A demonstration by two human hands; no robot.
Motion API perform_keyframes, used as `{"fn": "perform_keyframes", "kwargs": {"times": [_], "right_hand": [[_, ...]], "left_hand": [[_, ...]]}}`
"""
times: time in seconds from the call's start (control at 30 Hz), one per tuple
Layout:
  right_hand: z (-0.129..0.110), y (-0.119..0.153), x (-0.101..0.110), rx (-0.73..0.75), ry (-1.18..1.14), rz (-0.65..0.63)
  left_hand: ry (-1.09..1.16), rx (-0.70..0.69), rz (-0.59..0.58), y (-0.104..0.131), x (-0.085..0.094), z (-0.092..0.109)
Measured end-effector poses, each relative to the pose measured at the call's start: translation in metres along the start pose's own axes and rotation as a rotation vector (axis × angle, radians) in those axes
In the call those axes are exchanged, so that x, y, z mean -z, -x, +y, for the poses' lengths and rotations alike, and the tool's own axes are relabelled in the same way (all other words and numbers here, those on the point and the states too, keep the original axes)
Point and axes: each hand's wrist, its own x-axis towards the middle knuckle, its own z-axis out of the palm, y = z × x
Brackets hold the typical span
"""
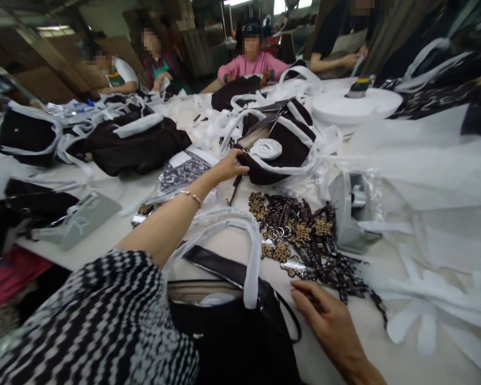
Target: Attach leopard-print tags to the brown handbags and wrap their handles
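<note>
My left hand (229, 166) reaches across the table, with fingers and thumb at the near left edge of a dark brown handbag (282, 144). That bag has white-wrapped handles and a white roll (266, 149) on its opening. My right hand (326, 318) is low over the table, loosely curved with nothing seen in it, right of a black handbag (232, 337). This nearer bag stands in front of me, its top open on a beige lining, handles wrapped in white. Beyond my right hand lies a pile of braided dark charms with leopard-print flower shapes (300, 231).
A grey tape dispenser (350, 211) stands right of the charms; another dispenser (80, 219) is at the left edge. A large white roll (356, 106) lies farther back. More dark bags (136, 141) cover the left side. Several people sit or stand across the table.
</note>
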Motion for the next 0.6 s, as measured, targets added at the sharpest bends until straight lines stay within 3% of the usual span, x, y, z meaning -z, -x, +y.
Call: {"fn": "perform_keyframes", "kwargs": {"times": [0.07, 0.13, 0.23, 0.3, 0.37, 0.43, 0.5, 0.6], "right_hand": [[-0.009, 0.005, 0.004, -0.072, -0.038, -0.043], [-0.018, 0.01, 0.005, -0.097, -0.032, -0.111], [-0.03, 0.014, 0.0, -0.133, 0.009, -0.246], [-0.038, 0.012, -0.009, -0.16, 0.02, -0.318], [-0.045, 0.007, -0.019, -0.165, 0.041, -0.353], [-0.048, 0.001, -0.03, -0.136, 0.08, -0.353], [-0.05, -0.007, -0.038, -0.103, 0.119, -0.34], [-0.052, -0.016, -0.046, -0.113, 0.117, -0.347]], "left_hand": [[-0.067, 0.021, -0.14, 0.045, 0.026, -0.005], [-0.242, 0.093, -0.277, 0.108, 0.052, -0.014], [-0.379, 0.314, -0.293, 0.219, 0.084, -0.036], [-0.363, 0.486, -0.236, 0.292, 0.093, -0.054], [-0.257, 0.616, -0.164, 0.354, 0.09, -0.068], [-0.082, 0.678, -0.106, 0.4, 0.074, -0.076], [0.061, 0.687, -0.075, 0.426, 0.051, -0.079], [0.142, 0.686, 0.044, 0.438, 0.018, -0.077]]}}
